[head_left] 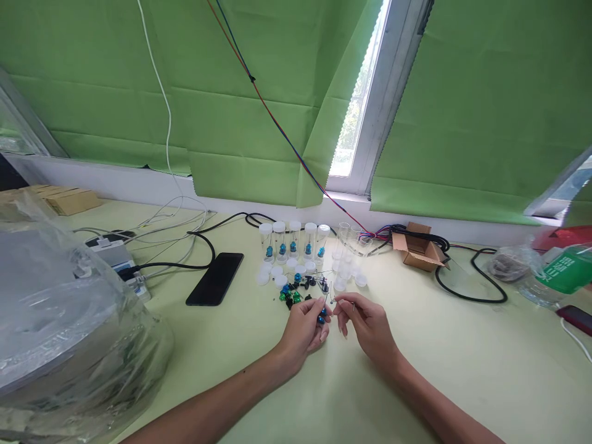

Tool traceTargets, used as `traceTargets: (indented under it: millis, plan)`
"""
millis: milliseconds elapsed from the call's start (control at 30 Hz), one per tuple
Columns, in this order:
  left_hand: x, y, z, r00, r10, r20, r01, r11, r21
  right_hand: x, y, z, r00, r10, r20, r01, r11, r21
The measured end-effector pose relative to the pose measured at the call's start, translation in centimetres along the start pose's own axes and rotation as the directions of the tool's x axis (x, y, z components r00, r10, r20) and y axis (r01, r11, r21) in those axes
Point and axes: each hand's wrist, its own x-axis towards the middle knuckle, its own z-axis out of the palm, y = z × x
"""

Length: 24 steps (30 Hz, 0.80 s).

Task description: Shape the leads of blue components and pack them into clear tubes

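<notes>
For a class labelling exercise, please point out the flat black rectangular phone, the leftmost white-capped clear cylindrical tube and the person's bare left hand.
Flat black phone (215,279): head view, middle of its upward face.
White-capped tube (265,241): head view, its clear wall.
Left hand (300,324): head view, near the thumb's base.

Left hand (301,327) and right hand (366,319) pinch near each other — forearms (224,393) angled inward.

The blue piece (321,319) has a glossy finish, the capped tubes (295,239) look like smooth clear plastic, the phone (215,280) at left is smooth, the wrapping (134,370) near left crinkled shiny plastic, the box (419,259) at right matt cardboard
</notes>
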Motion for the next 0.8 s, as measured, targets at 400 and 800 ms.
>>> traceTargets:
  millis: [400,800]
  plan:
    - [-0.07,0.02,0.22,1.000,0.007,-0.008,-0.007,1.000,0.004,-0.15,0.15,-0.78,0.982,-0.153,0.111,0.184,0.904,-0.386]
    - [-0.18,-0.10,0.72,0.999,0.001,-0.038,0.000,1.000,0.027,0.07,-0.07,-0.23,0.972,-0.199,0.124,0.234,0.837,-0.494]
